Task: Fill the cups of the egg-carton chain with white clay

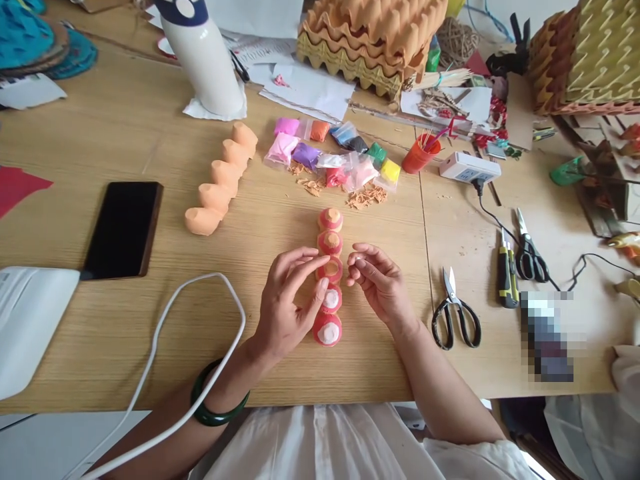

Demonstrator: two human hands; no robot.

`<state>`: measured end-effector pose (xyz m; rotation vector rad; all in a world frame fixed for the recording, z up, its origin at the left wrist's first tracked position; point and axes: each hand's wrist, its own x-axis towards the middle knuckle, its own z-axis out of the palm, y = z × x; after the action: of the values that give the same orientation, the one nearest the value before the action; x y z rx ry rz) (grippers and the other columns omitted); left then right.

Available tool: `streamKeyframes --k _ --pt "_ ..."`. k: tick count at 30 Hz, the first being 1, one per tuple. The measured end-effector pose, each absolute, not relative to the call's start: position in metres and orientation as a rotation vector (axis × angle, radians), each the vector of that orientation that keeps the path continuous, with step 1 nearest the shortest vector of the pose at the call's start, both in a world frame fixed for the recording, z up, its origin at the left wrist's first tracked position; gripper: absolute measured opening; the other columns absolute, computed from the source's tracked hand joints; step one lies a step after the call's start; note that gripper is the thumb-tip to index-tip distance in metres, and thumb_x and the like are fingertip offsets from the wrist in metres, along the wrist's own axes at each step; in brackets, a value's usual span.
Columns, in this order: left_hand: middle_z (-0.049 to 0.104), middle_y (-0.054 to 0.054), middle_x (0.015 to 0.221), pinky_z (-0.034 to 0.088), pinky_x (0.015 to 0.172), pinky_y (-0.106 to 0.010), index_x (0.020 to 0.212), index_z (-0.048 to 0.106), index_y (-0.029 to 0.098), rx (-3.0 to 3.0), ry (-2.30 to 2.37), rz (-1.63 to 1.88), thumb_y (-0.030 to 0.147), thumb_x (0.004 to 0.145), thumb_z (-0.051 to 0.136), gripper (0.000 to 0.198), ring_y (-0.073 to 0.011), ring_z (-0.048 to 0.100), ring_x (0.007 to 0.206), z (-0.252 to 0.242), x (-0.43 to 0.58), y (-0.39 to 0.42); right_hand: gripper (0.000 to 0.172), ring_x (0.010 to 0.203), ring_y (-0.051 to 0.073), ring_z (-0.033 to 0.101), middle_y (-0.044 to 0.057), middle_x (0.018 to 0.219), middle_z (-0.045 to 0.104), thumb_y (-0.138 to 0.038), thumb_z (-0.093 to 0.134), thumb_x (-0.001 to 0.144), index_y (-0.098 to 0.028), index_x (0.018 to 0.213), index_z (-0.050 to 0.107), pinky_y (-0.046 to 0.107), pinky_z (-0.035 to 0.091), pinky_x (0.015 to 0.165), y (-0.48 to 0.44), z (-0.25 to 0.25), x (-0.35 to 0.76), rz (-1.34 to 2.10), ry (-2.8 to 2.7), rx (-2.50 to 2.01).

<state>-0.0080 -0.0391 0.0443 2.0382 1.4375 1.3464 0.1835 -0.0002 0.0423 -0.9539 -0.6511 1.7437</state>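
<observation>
A row of several joined egg-carton cups (332, 242), coloured red, stands upright on the table in front of me. The two nearest cups have white tops; the farther ones show orange-tan centres. My left hand (295, 300) is at the row's left side, fingers apart, its fingertips over or touching the middle cups, holding nothing. Just right of the row, my right hand (377, 280) is raised with thumb and fingertips pinched together; a tiny whitish bit may show there, but it is too small to name.
An uncoloured cup strip (225, 175) and a phone (123, 230) lie left. Clay packets (306, 155) and a red cup (421, 155) stand beyond the row. Scissors (454, 313), a cutter (507, 273) and a power strip (469, 167) lie right. A white cable (240, 320) crosses my left forearm.
</observation>
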Motion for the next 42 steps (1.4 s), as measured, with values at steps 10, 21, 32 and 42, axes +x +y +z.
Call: streamKeyframes --k 10,21,32,42 --pt "0.072 -0.008 0.131 0.057 0.112 -0.038 0.126 0.073 0.024 2.005 1.389 1.225 0.013 0.102 0.064 0.028 -0.0212 0.068 0.126 0.063 -0.005 -0.041 0.028 0.054 0.006 0.054 -0.004 0.07 0.071 -0.039 0.103 0.07 -0.023 0.083 0.085 0.019 0.057 0.052 -0.002 0.045 0.189 1.76 -0.642 -0.977" --pt "0.075 -0.008 0.126 0.058 0.111 -0.035 0.121 0.076 0.021 1.958 1.395 1.331 0.013 0.102 0.066 0.023 -0.0204 0.072 0.123 0.059 0.013 -0.025 0.029 0.056 0.008 0.065 -0.004 0.073 0.075 -0.038 0.103 0.073 -0.022 0.085 0.081 0.02 0.062 0.056 -0.002 0.043 0.187 1.848 -0.636 -0.916" --pt "0.078 -0.005 0.121 0.06 0.114 -0.043 0.121 0.077 0.027 2.071 1.338 1.351 0.023 0.103 0.071 0.019 -0.0221 0.072 0.124 0.048 0.008 -0.024 0.048 0.043 0.007 0.047 -0.005 0.058 0.061 -0.062 0.093 0.08 -0.02 0.07 0.073 0.021 0.049 0.042 -0.01 0.042 0.184 1.746 -0.791 -1.089" --pt "0.083 -0.002 0.105 0.055 0.12 -0.048 0.111 0.077 0.026 2.252 1.366 1.458 0.019 0.095 0.082 0.018 -0.0211 0.076 0.11 0.046 0.014 -0.03 0.054 0.046 0.01 0.053 -0.003 0.053 0.058 -0.061 0.081 0.093 -0.02 0.061 0.066 0.025 0.045 0.048 -0.021 0.046 0.181 1.615 -1.024 -1.169"
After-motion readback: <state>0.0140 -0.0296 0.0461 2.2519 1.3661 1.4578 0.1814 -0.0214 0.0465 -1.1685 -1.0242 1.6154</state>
